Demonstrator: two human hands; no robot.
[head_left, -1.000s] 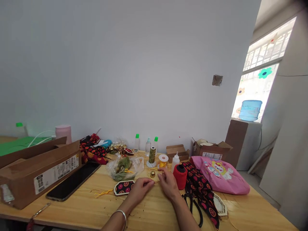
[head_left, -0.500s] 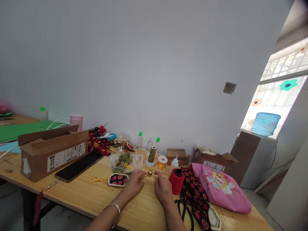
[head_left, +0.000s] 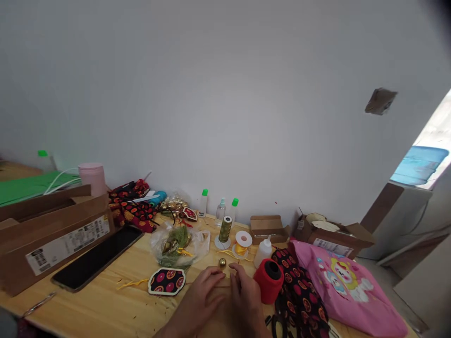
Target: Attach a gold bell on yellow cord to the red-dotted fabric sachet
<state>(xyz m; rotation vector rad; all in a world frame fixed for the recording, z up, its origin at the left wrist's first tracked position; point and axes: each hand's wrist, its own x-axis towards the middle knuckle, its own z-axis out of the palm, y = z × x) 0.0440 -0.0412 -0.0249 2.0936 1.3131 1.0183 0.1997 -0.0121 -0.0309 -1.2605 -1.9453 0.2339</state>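
My left hand (head_left: 197, 300) and my right hand (head_left: 244, 298) rest close together at the bottom middle of the wooden table (head_left: 130, 305), fingers curled toward each other. Whatever lies between them is too small to make out. Just beyond the fingertips sits a small brass bead (head_left: 222, 263), touching neither hand. A red thread cone (head_left: 269, 280) stands right of my right hand. Left of my left hand lies a black-and-red patterned ornament (head_left: 167, 281). Yellow cord on a white spool (head_left: 241, 249) and an olive thread spool (head_left: 225, 229) stand farther back.
A plastic bag with green tassels (head_left: 176, 246) lies at the back. Further right are a black-and-red patterned cloth (head_left: 299, 295) and a pink bag (head_left: 347, 286). A dark phone (head_left: 97, 258) and a long cardboard box (head_left: 59, 244) occupy the left.
My view has swung left and lower, sliding the window toward the right edge. My hands have drawn closer together, and my left wrist's bangle has dropped out of view.
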